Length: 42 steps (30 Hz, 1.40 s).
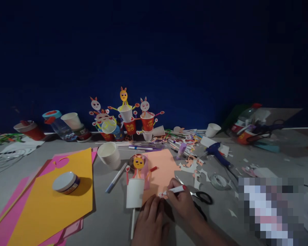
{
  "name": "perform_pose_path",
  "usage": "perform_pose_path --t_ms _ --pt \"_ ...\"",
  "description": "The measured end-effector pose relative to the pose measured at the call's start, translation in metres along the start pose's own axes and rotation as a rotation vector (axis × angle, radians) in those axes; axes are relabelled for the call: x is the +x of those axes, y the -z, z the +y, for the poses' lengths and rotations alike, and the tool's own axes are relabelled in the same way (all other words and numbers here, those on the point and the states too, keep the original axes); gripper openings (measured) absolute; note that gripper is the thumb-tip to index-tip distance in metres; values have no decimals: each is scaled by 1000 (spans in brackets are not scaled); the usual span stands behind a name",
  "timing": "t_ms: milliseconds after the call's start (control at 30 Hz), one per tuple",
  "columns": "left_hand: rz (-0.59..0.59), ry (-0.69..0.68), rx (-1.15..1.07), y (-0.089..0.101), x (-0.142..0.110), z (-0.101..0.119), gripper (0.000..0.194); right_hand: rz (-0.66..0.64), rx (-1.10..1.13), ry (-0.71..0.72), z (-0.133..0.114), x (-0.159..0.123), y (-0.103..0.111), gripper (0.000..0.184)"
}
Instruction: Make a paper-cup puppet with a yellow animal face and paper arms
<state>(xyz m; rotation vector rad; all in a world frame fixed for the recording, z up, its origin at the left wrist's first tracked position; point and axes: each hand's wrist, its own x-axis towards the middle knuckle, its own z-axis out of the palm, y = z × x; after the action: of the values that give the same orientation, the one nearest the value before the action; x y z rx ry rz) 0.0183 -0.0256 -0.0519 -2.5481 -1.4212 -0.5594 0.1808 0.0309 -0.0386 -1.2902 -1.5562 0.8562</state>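
The right hand (pixel 181 202) pinches a white marker (pixel 176 190) with a red end, its tip at a small pale piece (pixel 161 194) near the lower edge of the peach paper (pixel 161 165), lower centre of the frame. The left hand (pixel 151 218) lies palm down with fingers extended, fingertips beside that piece.

Just left of the hands, a white paper cup (pixel 135 193) with a yellow rabbit face (pixel 138 163) and a stick (pixel 132 222) overlaps the paper's left side. Black-handled scissors (pixel 204 197) lie close to the right hand, partly behind it; paper scraps (pixel 191 165), a tape roll (pixel 219 181) and a blue glue gun (pixel 215 152) spread farther right. To the left are a white-and-blue marker (pixel 116 177), an empty white cup (pixel 109 154) and a lidded jar (pixel 66 182) on orange-yellow paper (pixel 77 164). Rabbit figures (pixel 123 95) on cups stand along the tabletop's (pixel 100 218) back edge.

The right forearm hides part of the scissors, and the left fingers' contact with the small piece is unclear. A round container (pixel 133 159) is mostly covered by the rabbit face. The lower right is pixelated, and the far-right bottle (pixel 242 120) is blurred.
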Motion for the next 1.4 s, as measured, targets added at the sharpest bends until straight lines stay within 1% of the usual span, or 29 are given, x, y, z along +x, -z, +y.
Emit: perform_pose_path --t_ms 167,300,500,633,800,967,1067,1300,1400 --pt "9 -19 24 1 1 0 45 -10 12 5 0 0 0 14" --pt "2 3 22 1 1 1 44 1 1 5 2 0 0 13" --pt "32 -18 20 1 1 0 45 5 3 5 3 0 -1 14" --pt "4 -7 14 1 1 -1 44 -10 1 3 1 -1 0 15" --pt "20 -24 11 2 1 -1 43 -9 -3 -1 0 0 0 14" --pt "-22 1 -7 1 -1 -1 42 -19 -3 10 -1 0 1 15" --pt "-36 -7 -9 -1 -1 -1 41 -17 -4 16 -1 0 1 15" --pt "5 -15 14 2 1 -1 42 -37 -14 25 1 0 0 15" --pt "-6 -21 24 3 1 -1 43 -33 -13 19 1 0 0 15"
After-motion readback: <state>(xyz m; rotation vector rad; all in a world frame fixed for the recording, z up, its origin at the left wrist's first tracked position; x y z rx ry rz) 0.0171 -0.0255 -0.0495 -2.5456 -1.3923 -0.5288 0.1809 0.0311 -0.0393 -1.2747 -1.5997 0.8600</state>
